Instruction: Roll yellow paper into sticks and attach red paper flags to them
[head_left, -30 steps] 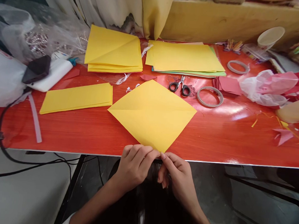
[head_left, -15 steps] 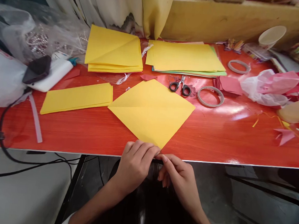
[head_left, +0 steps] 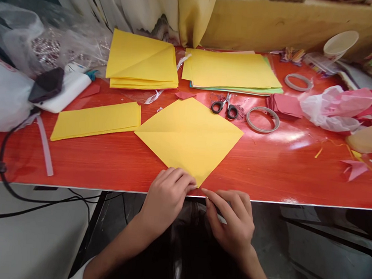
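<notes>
A square yellow sheet of paper (head_left: pixel 189 135) lies turned like a diamond, one corner towards me at the table's front edge. A faint crease runs across it from side to side. The fingers of my left hand (head_left: pixel 169 194) are closed at that near corner, gripping it; the thumb is mostly hidden. Just right of the corner is my right hand (head_left: pixel 231 216), thumb and forefinger a little apart and nothing seen between them. Beyond the sheet lie black-handled scissors (head_left: pixel 225 107). To its left rests a narrow yellow folded stack (head_left: pixel 97 121).
Yellow sheets (head_left: pixel 143 63) and a second paper pile (head_left: pixel 230 70) stand at the back of the red table (head_left: pixel 299 178). Tape rolls (head_left: pixel 262 119), red paper pieces (head_left: pixel 285 105) and a white cup (head_left: pixel 340 44) are on the right. A phone (head_left: pixel 46 86) and plastic bags lie left.
My right hand has drawn away from the near corner, to the right, and its fingers have spread. My left hand has shifted slightly, still at the corner. The sheet has hardly moved.
</notes>
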Action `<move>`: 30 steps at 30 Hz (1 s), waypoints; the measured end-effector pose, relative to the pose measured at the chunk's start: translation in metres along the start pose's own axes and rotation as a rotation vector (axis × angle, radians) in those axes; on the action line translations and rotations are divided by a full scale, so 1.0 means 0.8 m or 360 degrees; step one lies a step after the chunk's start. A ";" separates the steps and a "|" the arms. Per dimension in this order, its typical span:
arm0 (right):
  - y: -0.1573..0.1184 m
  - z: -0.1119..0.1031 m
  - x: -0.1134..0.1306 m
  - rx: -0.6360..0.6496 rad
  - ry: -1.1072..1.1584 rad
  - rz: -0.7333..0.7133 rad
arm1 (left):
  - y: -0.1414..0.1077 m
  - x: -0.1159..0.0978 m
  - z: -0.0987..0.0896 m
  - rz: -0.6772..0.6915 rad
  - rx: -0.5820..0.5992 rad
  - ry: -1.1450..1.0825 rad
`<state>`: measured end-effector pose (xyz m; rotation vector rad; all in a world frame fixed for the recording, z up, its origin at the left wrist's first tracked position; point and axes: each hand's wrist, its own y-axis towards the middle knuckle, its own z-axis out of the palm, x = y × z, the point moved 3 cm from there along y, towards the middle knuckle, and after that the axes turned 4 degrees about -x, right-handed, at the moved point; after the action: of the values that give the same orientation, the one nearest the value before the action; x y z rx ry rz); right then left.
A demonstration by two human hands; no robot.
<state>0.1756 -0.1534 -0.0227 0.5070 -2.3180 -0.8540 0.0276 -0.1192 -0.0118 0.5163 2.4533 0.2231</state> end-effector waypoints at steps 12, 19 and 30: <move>-0.002 0.015 -0.004 0.0158 -0.0096 -0.0059 | 0.010 0.009 -0.004 -0.0034 0.0307 -0.0112; -0.001 0.015 -0.001 0.0128 -0.0091 -0.0089 | 0.007 0.009 -0.006 -0.0055 0.0223 -0.0099; 0.001 0.015 0.001 0.0142 -0.0084 -0.0092 | -0.011 0.002 -0.020 0.0332 0.0146 0.0078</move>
<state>0.1666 -0.1478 -0.0291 0.5990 -2.4087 -0.8027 0.0142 -0.1274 -0.0022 0.8167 2.4654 0.2113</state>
